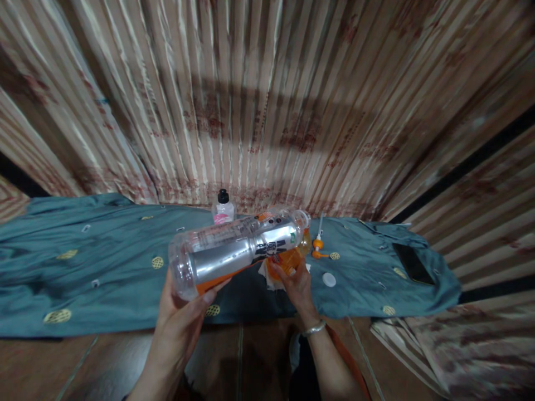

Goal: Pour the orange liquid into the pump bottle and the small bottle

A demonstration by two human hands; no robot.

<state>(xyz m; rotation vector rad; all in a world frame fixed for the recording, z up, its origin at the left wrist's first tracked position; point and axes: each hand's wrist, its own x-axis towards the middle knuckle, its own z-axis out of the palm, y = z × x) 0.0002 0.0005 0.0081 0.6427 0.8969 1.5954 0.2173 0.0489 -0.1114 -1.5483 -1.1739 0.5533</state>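
My left hand (184, 312) is wrapped round the base of a large clear plastic bottle (234, 253) with a silver and orange label. That bottle lies nearly level in the air, its open neck tipped towards the right. Below the neck, my right hand (296, 284) grips a bottle of amber-orange colour (286, 266), partly hidden behind the clear one. Whether the two mouths touch I cannot tell. A crumpled white tissue (271, 285) shows under the amber bottle. To its right lie an orange pump top (317, 245) with a pale tube and a round white lid (329, 279).
A bottle with a black cap (223, 206) and a pink mark stands behind the clear bottle. Green patterned cloth (117, 267) covers the low surface. Towards the right end lies a dark phone (413, 263). Pleated curtains (259, 100) hang close behind and at the sides.
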